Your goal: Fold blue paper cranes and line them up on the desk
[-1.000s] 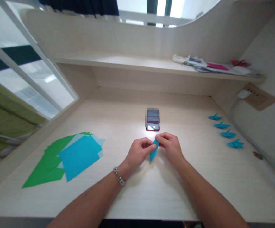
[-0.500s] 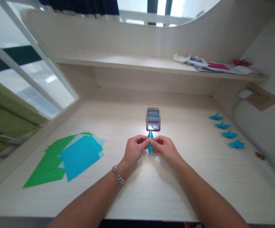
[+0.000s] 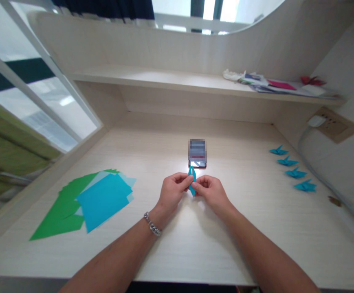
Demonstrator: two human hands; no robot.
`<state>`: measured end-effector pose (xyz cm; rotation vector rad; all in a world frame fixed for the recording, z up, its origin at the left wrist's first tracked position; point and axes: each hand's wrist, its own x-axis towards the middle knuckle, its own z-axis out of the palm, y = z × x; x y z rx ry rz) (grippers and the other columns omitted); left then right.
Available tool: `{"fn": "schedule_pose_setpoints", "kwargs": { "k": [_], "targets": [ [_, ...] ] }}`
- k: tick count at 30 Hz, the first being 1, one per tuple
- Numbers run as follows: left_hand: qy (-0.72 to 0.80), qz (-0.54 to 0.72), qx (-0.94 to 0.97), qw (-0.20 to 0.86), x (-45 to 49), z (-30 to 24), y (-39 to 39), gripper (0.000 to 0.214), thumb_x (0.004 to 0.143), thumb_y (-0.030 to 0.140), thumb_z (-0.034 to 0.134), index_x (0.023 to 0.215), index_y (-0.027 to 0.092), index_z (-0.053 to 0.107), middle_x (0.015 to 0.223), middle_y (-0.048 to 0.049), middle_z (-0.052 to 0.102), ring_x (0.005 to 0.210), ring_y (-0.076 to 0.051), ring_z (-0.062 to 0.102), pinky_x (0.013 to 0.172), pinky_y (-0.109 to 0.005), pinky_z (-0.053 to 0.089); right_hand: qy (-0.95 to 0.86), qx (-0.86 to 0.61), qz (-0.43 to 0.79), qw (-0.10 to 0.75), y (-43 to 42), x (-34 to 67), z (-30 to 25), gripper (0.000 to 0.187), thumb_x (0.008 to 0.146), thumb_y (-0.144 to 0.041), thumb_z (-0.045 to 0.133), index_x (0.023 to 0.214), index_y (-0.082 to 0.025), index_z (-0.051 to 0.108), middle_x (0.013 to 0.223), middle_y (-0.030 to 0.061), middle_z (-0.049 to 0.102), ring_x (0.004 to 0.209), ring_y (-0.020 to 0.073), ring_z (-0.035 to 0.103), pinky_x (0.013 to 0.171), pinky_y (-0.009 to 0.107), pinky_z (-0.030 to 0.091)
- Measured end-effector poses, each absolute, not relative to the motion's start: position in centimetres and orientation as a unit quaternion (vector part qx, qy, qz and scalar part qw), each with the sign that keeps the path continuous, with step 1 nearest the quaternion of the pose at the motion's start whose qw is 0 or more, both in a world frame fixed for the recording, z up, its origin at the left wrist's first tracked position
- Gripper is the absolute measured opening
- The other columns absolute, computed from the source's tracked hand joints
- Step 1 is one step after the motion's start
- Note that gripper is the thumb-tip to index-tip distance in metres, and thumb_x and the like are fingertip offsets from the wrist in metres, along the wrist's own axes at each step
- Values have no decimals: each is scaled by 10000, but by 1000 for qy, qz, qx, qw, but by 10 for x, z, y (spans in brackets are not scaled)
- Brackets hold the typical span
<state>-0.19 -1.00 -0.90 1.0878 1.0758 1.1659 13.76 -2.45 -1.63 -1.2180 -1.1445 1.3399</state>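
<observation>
Between my two hands is a narrow folded piece of blue origami paper, long and pointed, with a split at its far end. My left hand pinches its left edge between thumb and fingers. From the other side my right hand pinches it too, thumb on top. The fingertips under the paper are hidden. Just beyond the paper lies a phone, its screen mostly blurred out.
At left, loose blue paper sheets overlap green sheets. Several folded blue paper cranes stand in a row at right. Papers lie on the shelf. A plugged-in cable runs down the right wall.
The folded paper has tilted slightly, its far end shifting left. My right thumb has slid a little nearer and left along it. Both hands keep hold.
</observation>
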Motion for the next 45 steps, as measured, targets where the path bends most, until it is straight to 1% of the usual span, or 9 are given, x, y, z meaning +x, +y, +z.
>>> {"fn": "schedule_pose_setpoints", "kwargs": {
  "k": [4, 9, 13, 20, 26, 32, 37, 41, 45],
  "targets": [
    [433, 485, 483, 587, -3, -10, -9, 220, 712, 334, 742, 783, 128, 712, 734, -60, 694, 640, -148, 599, 593, -260, 458, -496, -506, 526, 470, -24, 139, -16, 264, 673, -400, 746, 680, -168, 619, 589, 19, 648, 506, 131, 570, 493, 246, 445],
    [438, 484, 503, 567, -3, -6, -9, 188, 723, 302, 735, 706, 123, 681, 667, -36, 660, 610, -135, 573, 574, -249, 446, -504, -505, 543, 444, -26, 138, -18, 233, 683, -368, 736, 692, -162, 627, 599, 10, 643, 513, 123, 566, 508, 244, 435],
    [444, 489, 502, 558, -3, -5, -9, 188, 734, 311, 728, 725, 130, 675, 648, -21, 645, 590, -125, 557, 562, -246, 443, -519, -504, 553, 413, -27, 141, -16, 231, 736, -369, 687, 670, -156, 625, 595, 13, 643, 523, 117, 567, 551, 255, 450],
    [468, 483, 487, 557, -4, -5, -9, 203, 739, 311, 729, 819, 132, 678, 719, -54, 691, 669, -148, 622, 618, -256, 479, -409, -518, 559, 502, -21, 157, -3, 314, 608, -386, 796, 762, -152, 655, 675, 36, 688, 637, 165, 650, 605, 282, 507],
    [444, 426, 485, 622, 0, -4, -13, 178, 700, 257, 754, 749, 122, 648, 671, -56, 686, 614, -144, 626, 584, -249, 479, -368, -507, 515, 585, -16, 161, -7, 331, 611, -371, 799, 838, -160, 682, 688, 19, 691, 633, 151, 634, 637, 291, 514],
    [431, 367, 524, 636, 1, -2, -15, 225, 716, 269, 751, 865, 115, 684, 690, -74, 703, 626, -165, 649, 621, -278, 501, -448, -517, 448, 576, -15, 164, -7, 286, 688, -364, 741, 879, -159, 687, 691, 24, 680, 617, 154, 608, 607, 292, 498],
    [407, 392, 531, 632, 1, -5, -17, 216, 810, 333, 663, 796, 118, 688, 700, -73, 697, 642, -155, 636, 637, -271, 497, -439, -510, 467, 574, -16, 162, -7, 313, 698, -371, 736, 919, -159, 668, 680, 18, 670, 616, 155, 605, 619, 301, 505],
    [409, 392, 548, 615, 2, -6, -17, 204, 798, 320, 675, 778, 120, 711, 692, -65, 695, 628, -147, 613, 613, -255, 473, -430, -500, 474, 584, -16, 161, -7, 294, 744, -391, 698, 929, -165, 662, 703, 14, 659, 642, 151, 603, 646, 307, 512],
    [419, 407, 552, 595, 1, -7, -16, 172, 746, 281, 726, 833, 134, 748, 792, -82, 725, 682, -153, 613, 634, -255, 464, -452, -501, 463, 575, -15, 160, -6, 322, 762, -394, 684, 994, -175, 639, 694, 1, 652, 640, 146, 606, 648, 296, 505]
  ]
}}
